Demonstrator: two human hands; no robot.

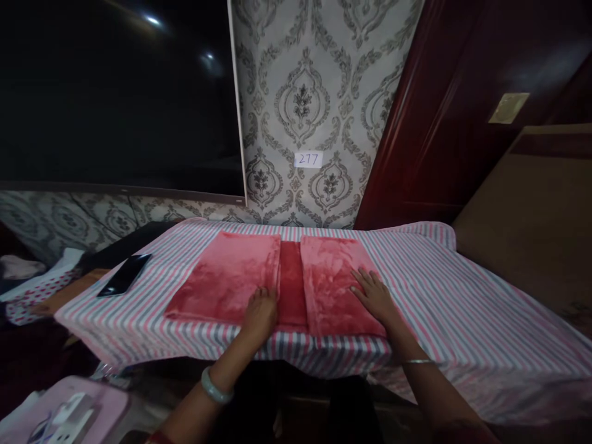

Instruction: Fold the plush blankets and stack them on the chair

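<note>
In the head view, a plush cloth (292, 280) with a soft, velvety nap lies on a tabletop draped in a smooth, thin striped cover (444, 296) of pink, grey and white, which hangs over the front edge. A flat, glossy black phone (124, 275) lies near the tabletop's left end. Both forearms reach in from the front edge, palms down. The left hand (261, 311) rests at the inner border of the cloth's left panel, close to the front edge, fingers together; whether it pinches the fabric I cannot tell. The right hand (374, 298) lies flat with fingers spread on the right panel's outer part, gripping nothing. The cloth sits around the middle of the tabletop, spanning from near the back edge to the front edge, its two roughly rectangular coral-pink panels folded inward, with a darker red strip between them and patchy sheen across the pile.
</note>
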